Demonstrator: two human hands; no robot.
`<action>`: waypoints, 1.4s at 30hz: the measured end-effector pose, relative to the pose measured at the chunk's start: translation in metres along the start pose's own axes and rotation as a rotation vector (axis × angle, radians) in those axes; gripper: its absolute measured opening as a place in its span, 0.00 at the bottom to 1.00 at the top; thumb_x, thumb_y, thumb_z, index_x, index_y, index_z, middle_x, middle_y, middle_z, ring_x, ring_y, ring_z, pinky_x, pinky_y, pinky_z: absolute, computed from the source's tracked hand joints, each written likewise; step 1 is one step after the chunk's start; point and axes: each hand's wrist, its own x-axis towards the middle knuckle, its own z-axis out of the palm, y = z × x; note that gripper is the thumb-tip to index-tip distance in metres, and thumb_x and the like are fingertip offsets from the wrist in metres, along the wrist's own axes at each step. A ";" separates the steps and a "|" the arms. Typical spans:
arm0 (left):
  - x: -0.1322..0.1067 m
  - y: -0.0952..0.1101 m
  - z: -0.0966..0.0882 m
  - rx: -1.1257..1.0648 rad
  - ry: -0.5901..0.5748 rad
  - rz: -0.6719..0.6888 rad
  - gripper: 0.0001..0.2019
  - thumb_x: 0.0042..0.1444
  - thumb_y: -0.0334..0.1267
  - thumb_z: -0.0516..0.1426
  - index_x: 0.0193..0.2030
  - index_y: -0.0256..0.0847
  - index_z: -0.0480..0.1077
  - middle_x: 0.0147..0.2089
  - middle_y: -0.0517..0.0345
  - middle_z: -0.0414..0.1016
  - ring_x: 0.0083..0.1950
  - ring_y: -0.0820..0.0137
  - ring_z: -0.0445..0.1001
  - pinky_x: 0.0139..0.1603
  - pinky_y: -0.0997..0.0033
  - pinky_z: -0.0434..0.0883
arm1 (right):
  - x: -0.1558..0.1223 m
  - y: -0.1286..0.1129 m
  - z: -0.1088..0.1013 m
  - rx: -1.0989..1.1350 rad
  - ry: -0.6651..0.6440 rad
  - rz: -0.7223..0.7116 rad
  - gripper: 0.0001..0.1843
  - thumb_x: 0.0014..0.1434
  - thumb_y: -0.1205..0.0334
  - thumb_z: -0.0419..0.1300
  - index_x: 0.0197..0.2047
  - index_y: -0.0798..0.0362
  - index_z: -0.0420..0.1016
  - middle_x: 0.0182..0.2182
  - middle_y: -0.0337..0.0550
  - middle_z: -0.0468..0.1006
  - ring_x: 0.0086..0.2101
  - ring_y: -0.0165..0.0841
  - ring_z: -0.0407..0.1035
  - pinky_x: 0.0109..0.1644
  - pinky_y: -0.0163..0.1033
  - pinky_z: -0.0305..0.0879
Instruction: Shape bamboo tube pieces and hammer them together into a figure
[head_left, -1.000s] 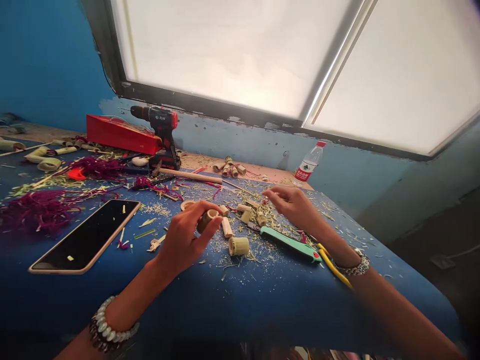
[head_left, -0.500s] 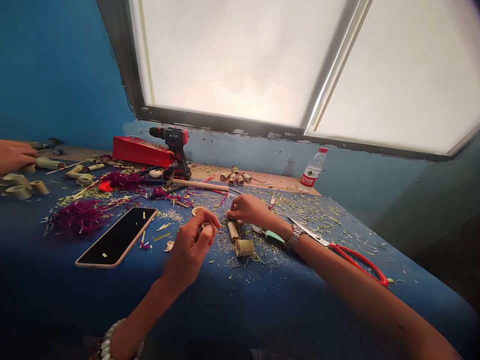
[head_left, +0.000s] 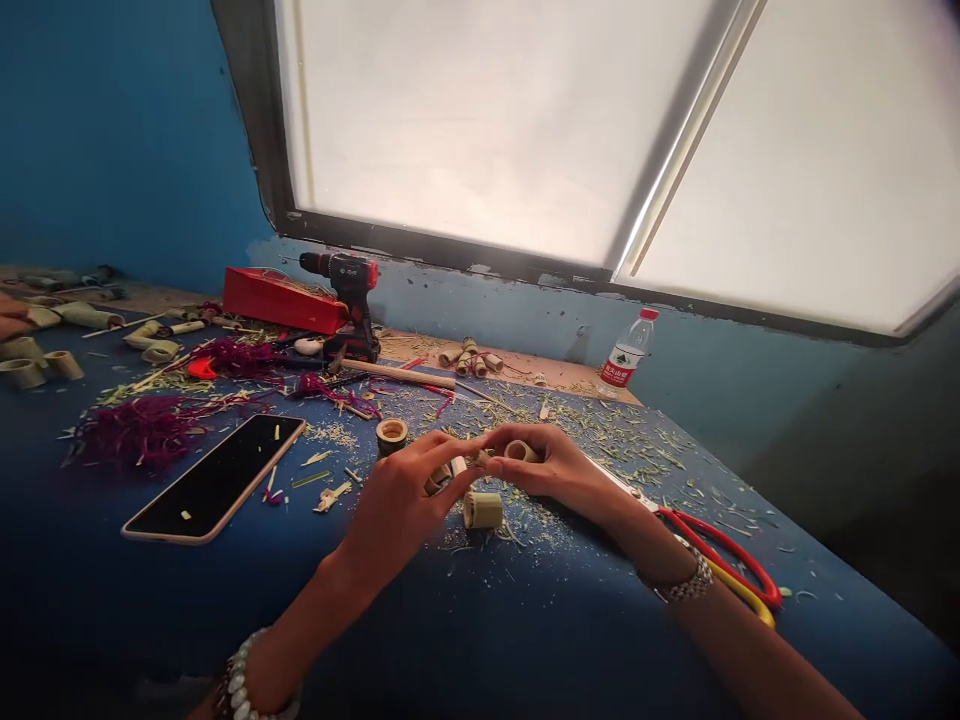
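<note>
My left hand (head_left: pixel 401 500) is closed, its fingertips on a small bamboo piece (head_left: pixel 484 458). Other cut bamboo bits (head_left: pixel 437 480) show under its fingers; whether they are gripped or lie on the table I cannot tell. The fingertips of my right hand (head_left: pixel 559 470) meet the same small piece from the other side. A hollow bamboo ring (head_left: pixel 520 452) shows in the curve between its thumb and fingers. Just below the fingertips, a short bamboo tube (head_left: pixel 484 510) lies on its side. Behind my left hand stands another bamboo ring (head_left: pixel 391 432).
A phone (head_left: pixel 217 480) and purple fibre (head_left: pixel 142 430) lie left. Red-handled scissors (head_left: pixel 724 550) lie by my right forearm. A drill (head_left: pixel 352 300), red box (head_left: pixel 281 300), hammer (head_left: pixel 397 374), tied bamboo bundle (head_left: pixel 472 358) and bottle (head_left: pixel 628 352) are farther back. Another person's hand (head_left: pixel 11 315) shows far left.
My right hand has come back toward me and met my left fingertips, with a bamboo ring now visible in it. My left hand has shifted slightly right. The other person's hand has moved left.
</note>
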 end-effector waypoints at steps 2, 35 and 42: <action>0.001 -0.003 0.001 -0.021 0.083 -0.019 0.09 0.61 0.43 0.60 0.48 0.49 0.75 0.45 0.60 0.77 0.45 0.71 0.76 0.46 0.71 0.71 | -0.003 0.004 0.002 0.042 0.035 -0.022 0.24 0.60 0.51 0.65 0.56 0.50 0.67 0.31 0.35 0.66 0.29 0.27 0.60 0.31 0.34 0.58; -0.001 -0.012 0.013 0.004 0.001 0.049 0.04 0.63 0.36 0.59 0.44 0.45 0.71 0.38 0.63 0.75 0.35 0.75 0.72 0.36 0.75 0.67 | -0.016 0.036 0.007 -0.376 0.190 -0.317 0.12 0.65 0.63 0.60 0.52 0.47 0.69 0.37 0.39 0.73 0.37 0.32 0.69 0.40 0.39 0.63; -0.002 -0.011 0.013 -0.015 -0.005 0.091 0.04 0.63 0.35 0.58 0.44 0.43 0.71 0.40 0.63 0.76 0.40 0.76 0.75 0.40 0.76 0.68 | -0.015 0.033 0.006 -0.238 0.158 -0.278 0.11 0.65 0.60 0.61 0.51 0.48 0.72 0.37 0.39 0.77 0.33 0.30 0.70 0.36 0.37 0.64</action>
